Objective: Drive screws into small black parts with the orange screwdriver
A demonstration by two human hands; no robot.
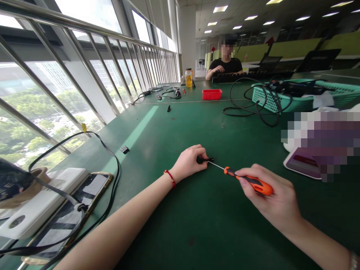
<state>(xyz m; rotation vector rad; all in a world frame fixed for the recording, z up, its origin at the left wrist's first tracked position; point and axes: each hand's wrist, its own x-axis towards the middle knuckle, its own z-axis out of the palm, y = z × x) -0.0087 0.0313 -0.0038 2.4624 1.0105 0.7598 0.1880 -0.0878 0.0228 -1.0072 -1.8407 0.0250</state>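
In the middle of the green table [202, 217], my left hand [191, 161] is closed around a small black part [210, 159], whose kind I cannot make out because the fingers cover most of it. My right hand [277, 195] grips the orange and black handle of a screwdriver [260, 185]. Its thin metal shaft points left, and the tip meets or nearly meets the black part beside my left fingertips. A red bracelet [170, 178] circles my left wrist.
At left lie a white power bank [71, 176], a phone [98, 183] and a looping black cable [116, 180]. Small black pieces [124, 149] lie beyond. Farther back stand a red bin [212, 95], a jar [188, 78] and a green basket [298, 103] with cables. A person [226, 62] sits opposite.
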